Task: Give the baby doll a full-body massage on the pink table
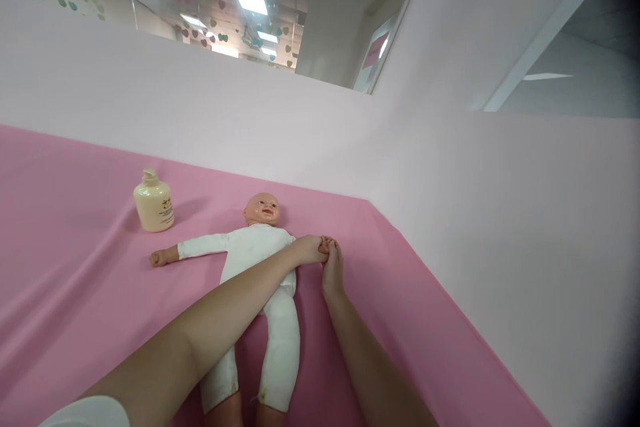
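- Two hands, both mine, meet just beside the trunk of a doll (253,241), on my right.
- Left hand (309,250): fingers curled closed, gripping what I take to be the doll's left hand (325,248); only a scrap of it shows between my fingers.
- Right hand (333,270): opposite, fingers bent up against the same small hand and touching my left. Thumb contact: can't tell.
- Left forearm (235,300) crosses over the doll's trunk and hides part of it.
- Step in hand, my reading: handling that one small hand, two-handed. Doll's right arm (203,245) lies stretched out to the left, nobody touching it.
- Next move, I judge, calls for a light, steady hold with the doll's arm supported, and my forearm kept from pressing on the body.
- Doll's position: on its back on the pink sheet (75,227), head away from me, legs towards me.
- Containers: one seen. Pale yellow pump bottle (154,207), upright on the sheet, beyond the doll's right hand, well apart from mine. Dark print on its side, too small to read. Contents and fill level can't be made out.
- Farther out: white wall (250,127) along the sheet's edge; heart shapes (200,35) and ceiling lights (251,3) above.
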`<state>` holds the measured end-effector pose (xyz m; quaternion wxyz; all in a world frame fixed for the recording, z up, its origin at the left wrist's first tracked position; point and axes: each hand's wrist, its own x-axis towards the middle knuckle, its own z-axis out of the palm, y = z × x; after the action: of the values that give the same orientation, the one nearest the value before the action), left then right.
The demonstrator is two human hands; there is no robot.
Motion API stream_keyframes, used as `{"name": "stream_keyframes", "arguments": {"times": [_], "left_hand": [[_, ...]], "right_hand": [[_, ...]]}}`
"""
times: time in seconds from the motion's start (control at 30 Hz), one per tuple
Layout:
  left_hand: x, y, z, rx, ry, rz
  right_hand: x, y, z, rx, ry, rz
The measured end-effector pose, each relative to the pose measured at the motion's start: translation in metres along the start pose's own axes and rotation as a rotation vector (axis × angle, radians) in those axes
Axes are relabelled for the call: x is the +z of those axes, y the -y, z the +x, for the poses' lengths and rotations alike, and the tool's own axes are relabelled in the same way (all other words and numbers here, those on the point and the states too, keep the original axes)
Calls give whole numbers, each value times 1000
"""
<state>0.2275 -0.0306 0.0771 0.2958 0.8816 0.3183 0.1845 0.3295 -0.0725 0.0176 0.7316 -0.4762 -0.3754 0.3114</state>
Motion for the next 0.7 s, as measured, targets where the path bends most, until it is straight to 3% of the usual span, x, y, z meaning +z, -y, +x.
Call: {"name": "stream_keyframes", "arguments": {"times": [0.27,0.7], "left_hand": [[3,5,2,-11,13,-4],[8,12,13,-81,-112,-94]], "right_hand": [[0,-7,3,85,57,51],[3,-7,1,72,95,81]]}}
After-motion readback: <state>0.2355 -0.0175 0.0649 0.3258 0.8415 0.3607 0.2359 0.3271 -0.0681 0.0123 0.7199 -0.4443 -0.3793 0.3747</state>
